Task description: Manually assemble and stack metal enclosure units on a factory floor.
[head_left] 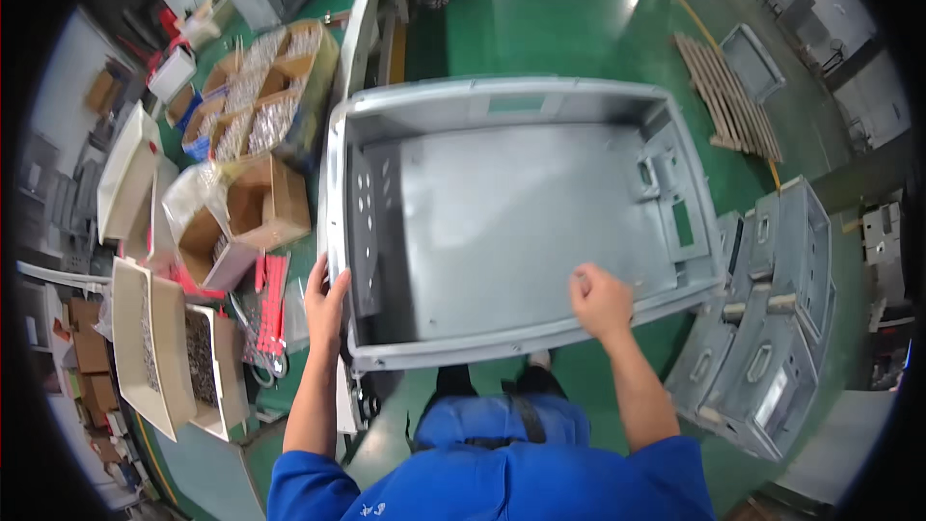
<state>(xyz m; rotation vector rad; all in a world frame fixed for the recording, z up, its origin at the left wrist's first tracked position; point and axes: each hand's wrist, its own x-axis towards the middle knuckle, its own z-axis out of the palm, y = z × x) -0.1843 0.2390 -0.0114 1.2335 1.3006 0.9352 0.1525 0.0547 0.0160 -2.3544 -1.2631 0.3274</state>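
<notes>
A large grey sheet-metal box point(502, 222), shallow with its inside facing up, lies in front of me. It has a row of holes in its left wall and cut-outs in the far and right walls. My left hand point(325, 307) grips its near left edge, thumb at the rim and fingers along the outer side. Above the near right part of the box floor is my right hand point(602, 301), closed, fingers curled toward the thumb. Whatever it may hold is hidden.
To my left stand cardboard boxes point(280, 195) of small parts, cream plastic bins point(151, 347) and red-handled tools point(274, 299). More grey metal boxes point(772, 367) are stacked at the right. A wooden pallet point(725, 96) lies on the green floor at the far right.
</notes>
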